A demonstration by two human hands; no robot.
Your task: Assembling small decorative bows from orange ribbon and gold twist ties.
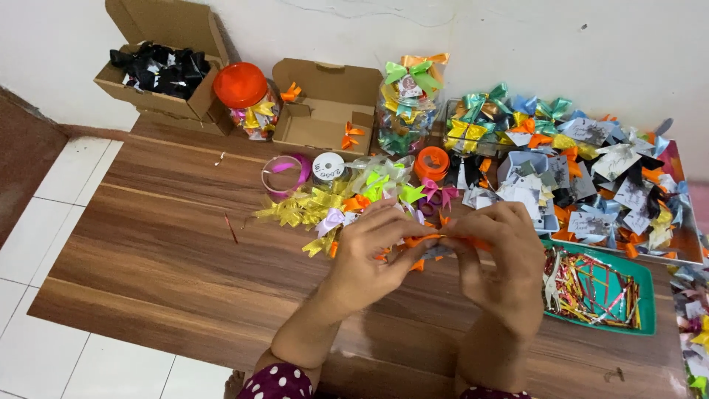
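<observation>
The counter point(162, 251) lies bare to the left of the hands and along its near edge, giving open passage there. Ahead, a heap of ribbon bows point(347, 203) blocks the way; cardboard boxes point(325, 107) line the wall, and a green tray point(642, 310) crowds the right.

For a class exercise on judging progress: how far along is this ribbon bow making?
Done: a big heap of finished bows, many on cards. In hand: the left hand and right hand pinch an orange ribbon bow. Left: loose bows, ribbon spools and ties in the green tray.
</observation>
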